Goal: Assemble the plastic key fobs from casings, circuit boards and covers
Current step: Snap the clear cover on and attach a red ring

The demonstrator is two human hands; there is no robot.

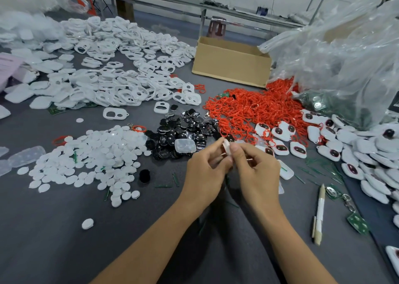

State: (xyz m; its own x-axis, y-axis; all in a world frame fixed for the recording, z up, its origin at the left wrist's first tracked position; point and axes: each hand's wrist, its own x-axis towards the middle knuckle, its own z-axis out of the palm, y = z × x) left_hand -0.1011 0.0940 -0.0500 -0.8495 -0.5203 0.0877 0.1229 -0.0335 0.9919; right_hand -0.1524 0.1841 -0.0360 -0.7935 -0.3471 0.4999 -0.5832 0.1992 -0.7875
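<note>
1. Both hands are raised just above the grey table (64, 251), near its middle, fingertips meeting.
2. The left hand (205, 171) has its fingers curled and pinches a small white plastic piece (226, 147) between thumb and forefinger.
3. The right hand (257, 171), fingers also curled, pinches the same piece from the other side. The piece is seen edge-on and mostly covered, so I cannot tell which part it is.
4. A clear plastic tray (185, 145) lies just left of the fingertips, on the near edge of a heap of black covers (183, 128).
5. A spread of white discs (97, 154) lies left of the black heap. One stray disc (87, 223) sits well apart, nearer the person, and one stray black cover (144, 175) lies at the spread's right edge.
6. A large heap of white casings (121, 83) with cut-out windows fills the far left of the table.
7. A heap of red loops (248, 109) lies beyond the hands and to the right, reaching the foot of a cardboard box (231, 61).
8. White fobs with dark windows (356, 152) are piled along the right side. Several nearest the red heap have a red loop attached.
9. A crumpled clear plastic bag (345, 57) stands at the far right, behind the fobs.
10. A pen (319, 214) lies on the table right of the right forearm. A green circuit board (357, 223) lies just beyond it, near the table edge.
</note>
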